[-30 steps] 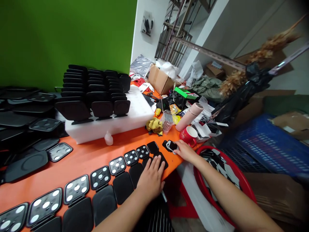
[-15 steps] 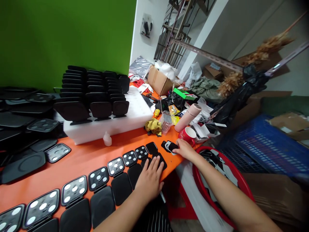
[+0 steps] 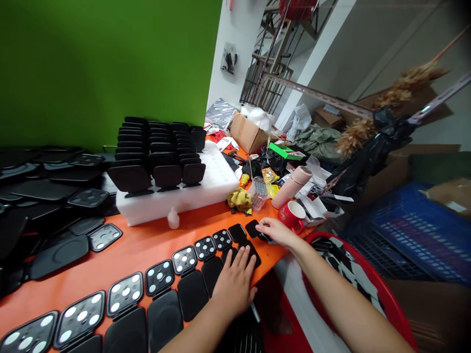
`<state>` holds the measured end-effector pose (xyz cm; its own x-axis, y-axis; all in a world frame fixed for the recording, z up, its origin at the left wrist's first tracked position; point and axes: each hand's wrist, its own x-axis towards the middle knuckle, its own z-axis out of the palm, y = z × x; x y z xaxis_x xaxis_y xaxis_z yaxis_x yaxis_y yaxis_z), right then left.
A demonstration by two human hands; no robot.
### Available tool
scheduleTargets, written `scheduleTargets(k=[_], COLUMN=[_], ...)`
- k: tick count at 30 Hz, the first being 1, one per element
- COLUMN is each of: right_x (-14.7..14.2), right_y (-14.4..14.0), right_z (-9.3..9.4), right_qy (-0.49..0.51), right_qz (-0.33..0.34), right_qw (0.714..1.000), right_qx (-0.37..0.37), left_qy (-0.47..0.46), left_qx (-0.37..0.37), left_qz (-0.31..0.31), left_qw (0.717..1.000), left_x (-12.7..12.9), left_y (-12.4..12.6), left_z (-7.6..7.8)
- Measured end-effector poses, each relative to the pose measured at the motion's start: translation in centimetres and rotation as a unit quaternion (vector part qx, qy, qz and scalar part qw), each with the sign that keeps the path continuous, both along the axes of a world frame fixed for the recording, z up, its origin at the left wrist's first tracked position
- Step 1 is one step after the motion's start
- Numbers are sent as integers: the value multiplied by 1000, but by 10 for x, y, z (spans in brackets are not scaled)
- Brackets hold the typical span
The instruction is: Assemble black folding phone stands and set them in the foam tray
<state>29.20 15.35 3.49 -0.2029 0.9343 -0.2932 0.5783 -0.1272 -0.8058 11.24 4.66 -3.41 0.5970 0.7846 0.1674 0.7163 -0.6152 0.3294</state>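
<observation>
1. The left hand (image 3: 233,284) lies flat and released, fingers spread, pressing down on the black pad (image 3: 247,251) at the near right end of the row on the orange desk (image 3: 121,255), low in the centre of the frame.
2. The right hand (image 3: 274,230) reaches just beyond it; its fingertips pinch a small black piece (image 3: 253,228) that rests on the desk beside the red mug (image 3: 293,216).
3. To do this well, I judge that the flat palm should keep steady downward pressure so the pad cannot slide, while the right hand brings its piece square to the row's end, edges lined up with the neighbours.
4. The piece is a dark, matte, rounded square, thin and flat. Whether its underside carries anything cannot be told.
5. The row of hinged pads (image 3: 162,289) runs from lower left toward centre: the upper halves show white dots on glossy black, and the lower halves are plain black.
6. Finished stands (image 3: 162,157) sit upright on a white foam block (image 3: 206,189) at centre left.
7. A red basin (image 3: 395,309) holding more pieces sits at lower right.
</observation>
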Motion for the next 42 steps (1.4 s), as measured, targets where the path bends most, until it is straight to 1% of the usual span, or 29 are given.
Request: scheduleTargets(k=[3, 6, 13, 18, 27, 36, 42], right_x=[-25, -42, -61, -69, -80, -76, -73], right_y=[3, 9, 17, 17, 9, 12, 14], right_z=[-7, -13, -15, -18, -28, -34, -40], right_qy=[47, 84, 107, 95, 41, 23, 28], right_qz=[20, 35, 65, 90, 111, 152, 160], right_qw=[998, 995, 992, 990, 991, 985, 984], right_qx=[-24, -39, -24, -49, -59, -76, -77], left_qy=[1, 4, 1, 3, 14, 18, 24], left_qx=[-1, 0, 10, 5, -6, -13, -17], left_qz=[-3, 0, -4, -2, -4, -5, -3], left_qw=[1000, 1000, 1000, 1000, 1000, 1000, 1000], left_x=[1, 1, -6, -7, -6, -6, -4], left_y=[0, 0, -1, -2, -1, 0, 1], left_z=[-3, -3, 9, 11, 13, 14, 12])
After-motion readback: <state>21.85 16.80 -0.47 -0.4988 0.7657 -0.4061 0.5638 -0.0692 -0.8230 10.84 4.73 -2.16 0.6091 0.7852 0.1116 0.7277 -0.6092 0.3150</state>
